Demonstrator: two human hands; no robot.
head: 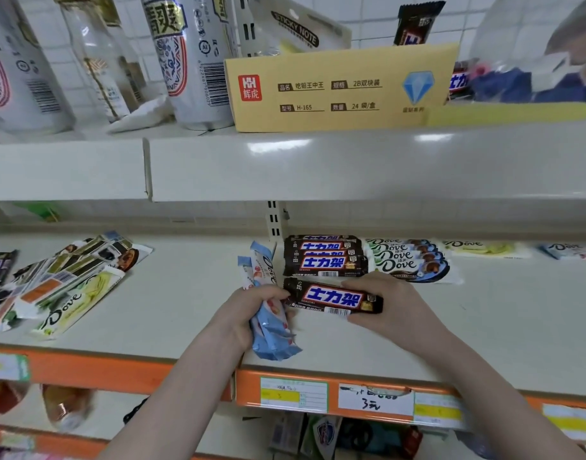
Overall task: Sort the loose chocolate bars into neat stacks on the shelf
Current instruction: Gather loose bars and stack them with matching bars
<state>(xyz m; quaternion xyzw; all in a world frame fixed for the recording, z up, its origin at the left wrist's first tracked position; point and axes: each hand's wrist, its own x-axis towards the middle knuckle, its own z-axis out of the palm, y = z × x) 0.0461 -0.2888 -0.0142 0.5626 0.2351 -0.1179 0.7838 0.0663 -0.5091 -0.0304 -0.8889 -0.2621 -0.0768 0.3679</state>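
The left hand (248,313) is clamped round a bunch of glossy pale-blue Dove bars (268,313), their crinkled ends fanning up and down. The right hand (387,307) pinches a dark, flat Snickers bar (333,298), long side level, near the middle of the smooth cream shelf (185,310). Just behind it a stack of Snickers bars (324,257) touches a stack of white Dove bars (407,260) toward the back edge. A loose heap of mixed bars (62,280) sprawls at the left; bare shelf lies between. Orange trim (119,370) lines the front edge.
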